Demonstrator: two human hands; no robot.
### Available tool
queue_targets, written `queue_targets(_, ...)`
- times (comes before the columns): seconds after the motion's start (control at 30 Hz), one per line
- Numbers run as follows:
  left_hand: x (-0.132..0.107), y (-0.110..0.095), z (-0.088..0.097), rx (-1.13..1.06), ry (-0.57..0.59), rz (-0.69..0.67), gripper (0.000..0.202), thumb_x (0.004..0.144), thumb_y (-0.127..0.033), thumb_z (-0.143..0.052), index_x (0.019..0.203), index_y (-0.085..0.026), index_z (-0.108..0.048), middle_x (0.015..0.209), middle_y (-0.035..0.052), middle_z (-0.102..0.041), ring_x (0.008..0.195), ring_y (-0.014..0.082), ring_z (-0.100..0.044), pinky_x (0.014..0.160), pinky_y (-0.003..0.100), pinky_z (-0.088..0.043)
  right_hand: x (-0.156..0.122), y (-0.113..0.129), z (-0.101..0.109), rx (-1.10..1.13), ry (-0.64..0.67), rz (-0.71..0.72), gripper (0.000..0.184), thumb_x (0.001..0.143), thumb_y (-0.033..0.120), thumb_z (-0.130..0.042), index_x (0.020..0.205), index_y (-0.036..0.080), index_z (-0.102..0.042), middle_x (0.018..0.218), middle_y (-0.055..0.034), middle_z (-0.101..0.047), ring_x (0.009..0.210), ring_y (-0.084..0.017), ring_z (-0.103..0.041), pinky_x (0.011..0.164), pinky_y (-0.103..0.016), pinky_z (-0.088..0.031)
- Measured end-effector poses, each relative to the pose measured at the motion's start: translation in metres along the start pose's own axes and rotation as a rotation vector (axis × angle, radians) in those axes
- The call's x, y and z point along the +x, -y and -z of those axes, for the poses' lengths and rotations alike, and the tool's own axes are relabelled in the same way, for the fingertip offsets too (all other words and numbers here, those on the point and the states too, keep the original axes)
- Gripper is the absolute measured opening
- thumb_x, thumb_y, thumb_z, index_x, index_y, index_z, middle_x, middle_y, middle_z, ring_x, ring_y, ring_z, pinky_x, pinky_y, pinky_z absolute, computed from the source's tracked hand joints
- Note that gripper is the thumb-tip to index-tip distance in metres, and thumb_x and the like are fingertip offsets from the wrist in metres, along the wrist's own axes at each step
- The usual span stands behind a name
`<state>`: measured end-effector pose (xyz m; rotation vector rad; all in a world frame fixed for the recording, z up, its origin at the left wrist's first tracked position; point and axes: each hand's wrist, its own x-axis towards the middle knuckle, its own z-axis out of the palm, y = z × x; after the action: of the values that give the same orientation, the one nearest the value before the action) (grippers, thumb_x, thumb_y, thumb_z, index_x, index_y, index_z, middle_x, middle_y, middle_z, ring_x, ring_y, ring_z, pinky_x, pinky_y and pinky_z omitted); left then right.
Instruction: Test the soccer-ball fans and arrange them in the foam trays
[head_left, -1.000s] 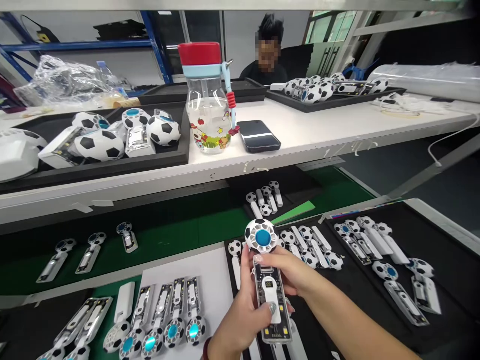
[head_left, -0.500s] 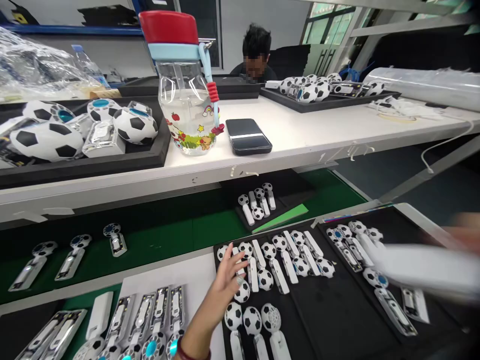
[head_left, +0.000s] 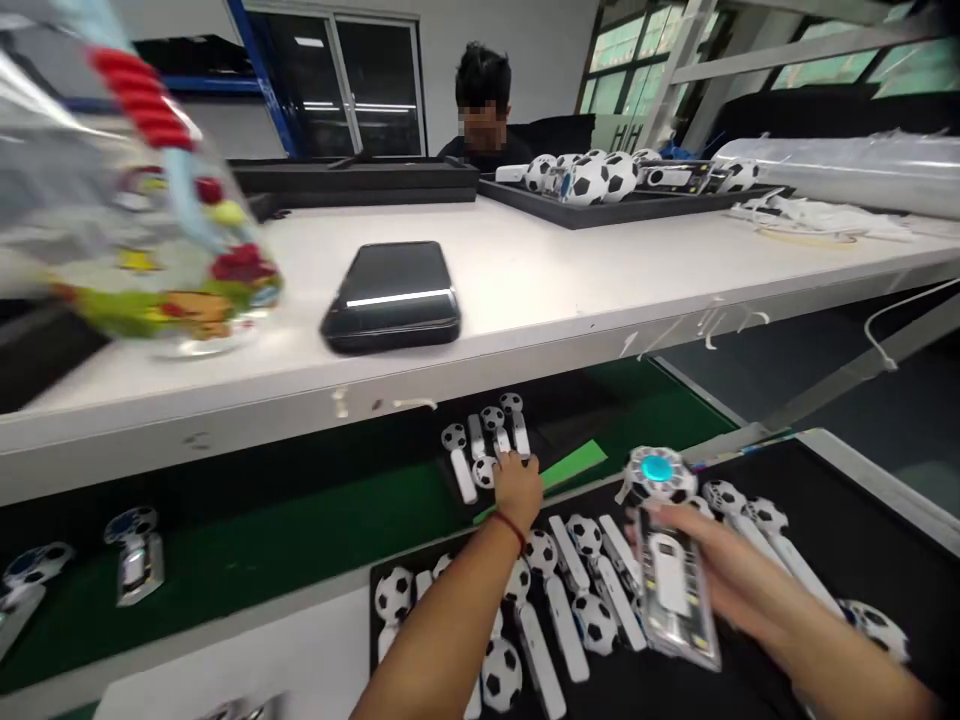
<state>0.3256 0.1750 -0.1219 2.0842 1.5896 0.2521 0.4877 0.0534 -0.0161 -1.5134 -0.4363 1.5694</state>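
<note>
My R hand (head_left: 724,570) has its fingers wrapped round a clear-bodied handheld fan (head_left: 673,585) w/ white insert & round black-and-white head w/ glowing blue hub, held just above a black foam tray (head_left: 394,545) of white handles w/ mini black-and-white football heads (head_left: 570,625). My L hand (head_left: 517,492), red cord on wrist, has fingers bunched down at a small group of white ball-topped sticks (head_left: 480,440); can't tell if gripping. On white desk (head_left: 570,270) above: flat black smartphone (head_left: 390,298), blurred clear cartoon-print bottle (head_left: 165,275). Far off, a seated co-worker (head_left: 480,105) behind a black tray of footballs (head_left: 600,195).
</note>
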Motion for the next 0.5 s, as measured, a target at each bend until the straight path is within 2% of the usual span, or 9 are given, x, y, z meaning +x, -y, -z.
queue_targets(0.1,0.068,-0.016,-0.025,0.124,0.015,0.101,0.04,0.084,-0.032,-0.056,0.12,-0.016,-0.05,0.124,0.0104,-0.05,0.114,0.0274,-0.046,0.093,0.051,-0.039,0.072,-0.008,0.005,-0.055,-0.025,0.034,0.02,0.066,0.028,-0.064,0.081,0.018,-0.055,0.071,-0.0077,-0.066,0.07,-0.024,-0.065,0.066,-0.034,-0.052)
queue_targets(0.17,0.091,-0.02,-0.034,0.176,0.029,0.152,0.036,0.085,-0.032,-0.055,0.117,-0.016,-0.052,0.122,0.0096,-0.052,0.11,0.0252,-0.05,0.091,0.048,-0.042,0.119,-0.013,0.012,-0.169,-0.049,0.133,0.025,0.065,0.033,-0.062,0.084,0.017,-0.056,0.071,-0.0074,-0.066,0.072,-0.026,-0.065,0.063,-0.033,-0.051)
queue_targets(0.23,0.098,-0.021,-0.034,0.208,0.039,0.178,0.032,0.086,-0.033,-0.053,0.113,-0.016,-0.054,0.118,0.0092,-0.054,0.106,0.0237,-0.052,0.088,0.046,-0.044,0.159,-0.016,0.023,-0.243,-0.085,0.21,0.03,0.066,0.035,-0.061,0.089,0.016,-0.057,0.077,-0.0067,-0.067,0.078,-0.027,-0.064,0.064,-0.033,-0.049)
queue_targets(0.3,0.1,-0.021,-0.022,0.228,0.034,0.173,0.032,0.087,-0.034,-0.051,0.113,-0.016,-0.054,0.115,0.0091,-0.055,0.104,0.0232,-0.053,0.087,0.046,-0.044,0.192,-0.014,0.034,-0.327,-0.129,0.279,0.033,0.069,0.036,-0.059,0.095,0.017,-0.059,0.085,-0.0062,-0.067,0.088,-0.027,-0.062,0.071,-0.033,-0.048)
queue_targets(0.37,0.105,-0.018,-0.001,0.23,0.034,0.137,0.036,0.088,-0.037,-0.049,0.116,-0.016,-0.051,0.113,0.0091,-0.056,0.102,0.0229,-0.054,0.087,0.046,-0.045,0.222,-0.01,0.04,-0.422,-0.154,0.331,0.034,0.072,0.033,-0.059,0.102,0.017,-0.058,0.096,-0.0068,-0.066,0.097,-0.027,-0.059,0.079,-0.035,-0.047)
queue_targets(0.43,0.12,-0.014,0.023,0.215,0.068,0.086,0.038,0.087,-0.039,-0.05,0.117,-0.016,-0.051,0.109,0.0082,-0.058,0.097,0.0213,-0.057,0.084,0.043,-0.047,0.248,-0.005,0.037,-0.52,-0.148,0.371,0.035,0.077,0.029,-0.06,0.109,0.016,-0.056,0.105,-0.0078,-0.063,0.101,-0.025,-0.057,0.087,-0.038,-0.044)
queue_targets(0.5,0.144,-0.009,0.043,0.194,0.122,0.047,0.035,0.086,-0.039,-0.052,0.111,-0.016,-0.054,0.105,0.0069,-0.06,0.09,0.0195,-0.059,0.079,0.04,-0.049,0.273,-0.002,0.026,-0.611,-0.105,0.404,0.033,0.082,0.027,-0.059,0.111,0.014,-0.055,0.108,-0.0083,-0.061,0.101,-0.022,-0.057,0.091,-0.042,-0.042)
